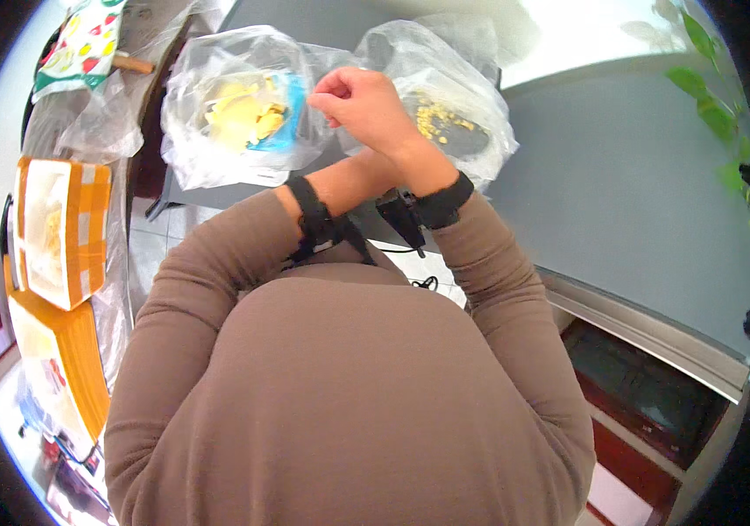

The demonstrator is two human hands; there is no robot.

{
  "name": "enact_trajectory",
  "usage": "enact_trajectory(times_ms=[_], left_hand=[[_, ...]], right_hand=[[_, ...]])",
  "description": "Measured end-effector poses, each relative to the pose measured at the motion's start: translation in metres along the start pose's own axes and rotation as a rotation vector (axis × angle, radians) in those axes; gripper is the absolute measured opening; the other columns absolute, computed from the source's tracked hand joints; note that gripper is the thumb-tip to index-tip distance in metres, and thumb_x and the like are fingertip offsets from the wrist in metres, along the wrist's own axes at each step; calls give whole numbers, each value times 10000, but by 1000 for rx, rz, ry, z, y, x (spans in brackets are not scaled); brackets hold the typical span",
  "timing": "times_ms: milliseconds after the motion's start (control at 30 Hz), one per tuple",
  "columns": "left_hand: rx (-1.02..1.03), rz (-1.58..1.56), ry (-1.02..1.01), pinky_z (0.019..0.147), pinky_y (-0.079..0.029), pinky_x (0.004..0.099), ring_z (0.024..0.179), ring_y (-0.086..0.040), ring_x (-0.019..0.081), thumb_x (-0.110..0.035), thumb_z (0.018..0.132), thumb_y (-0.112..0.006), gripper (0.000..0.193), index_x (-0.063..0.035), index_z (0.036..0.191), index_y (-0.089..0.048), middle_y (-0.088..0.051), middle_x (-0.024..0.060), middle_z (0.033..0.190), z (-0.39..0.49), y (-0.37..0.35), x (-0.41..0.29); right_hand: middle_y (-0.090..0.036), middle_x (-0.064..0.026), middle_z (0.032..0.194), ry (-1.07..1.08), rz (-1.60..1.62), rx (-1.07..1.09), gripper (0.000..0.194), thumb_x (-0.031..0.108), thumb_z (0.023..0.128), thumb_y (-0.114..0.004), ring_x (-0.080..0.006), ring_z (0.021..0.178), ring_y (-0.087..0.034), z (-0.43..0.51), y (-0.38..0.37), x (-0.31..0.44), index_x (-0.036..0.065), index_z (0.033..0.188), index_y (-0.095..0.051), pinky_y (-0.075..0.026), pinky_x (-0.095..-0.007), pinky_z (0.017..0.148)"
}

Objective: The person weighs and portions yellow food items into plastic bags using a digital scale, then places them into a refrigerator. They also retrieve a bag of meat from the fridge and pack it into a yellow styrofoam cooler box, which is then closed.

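Two clear plastic bags lie spread on the grey table. The left bag [181,131] holds pale yellow pieces [240,115] beside a blue sheet or packet [293,108]. Small yellow bits [437,121] are inside the right bag [500,125]. My right hand [358,102] is between the bags, its fingers curled and thumb close to the forefinger; whether a small piece is pinched there is unclear. My left forearm passes beneath my right wrist, which hides most of my left hand [381,164]. Black bands circle both wrists.
To the left, a plastic-covered surface bears a printed bag [82,49], a box with orange tape [89,227] and another orange-sided box [76,361]. A leafy plant [710,102] hangs over the right part of the grey table [618,177]. A black cable lies below my wrists.
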State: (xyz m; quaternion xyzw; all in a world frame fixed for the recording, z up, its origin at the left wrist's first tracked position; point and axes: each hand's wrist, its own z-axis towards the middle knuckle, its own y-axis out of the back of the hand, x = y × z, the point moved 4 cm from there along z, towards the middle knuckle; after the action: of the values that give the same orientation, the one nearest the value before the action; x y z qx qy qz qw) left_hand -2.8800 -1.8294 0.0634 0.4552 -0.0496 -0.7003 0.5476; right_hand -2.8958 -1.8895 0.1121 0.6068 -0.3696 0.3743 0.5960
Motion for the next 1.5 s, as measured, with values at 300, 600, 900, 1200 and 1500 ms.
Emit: enact_trajectory(times_ms=[300,600,900,1200,1500], left_hand=[[632,561,-162,595,-430,314,766,-584,191,-165,720,-569,66,-112,759,-562,-616,0,689,-6,-27,9],[670,562,-151,605,-432,316,776,-581,190,-176,725,-566,77,-112,769,-570,-628,4,718,-10,-30,9],[628,519,-136,605,-427,321,777,-580,195,-167,704,-584,82,-106,751,-558,-618,10,701,-5,-26,7],[634,579,-128,597,-432,331,759,-581,200,-172,699,-597,100,-103,752,-548,-611,12,674,0,-18,8],[656,546,-104,603,-450,325,783,-597,202,-155,707,-586,80,-107,767,-567,-620,-2,692,7,-20,11]], right_hand=[[-626,-165,970,-363,-781,-148,335,240,761,-665,-313,912,-593,-77,117,-175,69,1040,-594,-453,-396,794],[-609,-148,857,-69,-726,0,238,178,701,-684,-326,806,-577,-56,97,-180,93,909,-606,-455,-401,736],[-637,-177,951,-458,-1118,-144,269,239,779,-509,-323,881,-613,-53,150,-252,88,946,-655,-475,-407,767],[-657,-148,922,-436,-1166,-132,312,297,805,-456,-313,871,-626,-39,150,-264,106,953,-654,-470,-379,802],[-667,-114,813,-493,-610,11,195,197,685,-629,-264,751,-637,-49,127,-173,96,843,-681,-496,-355,709]])
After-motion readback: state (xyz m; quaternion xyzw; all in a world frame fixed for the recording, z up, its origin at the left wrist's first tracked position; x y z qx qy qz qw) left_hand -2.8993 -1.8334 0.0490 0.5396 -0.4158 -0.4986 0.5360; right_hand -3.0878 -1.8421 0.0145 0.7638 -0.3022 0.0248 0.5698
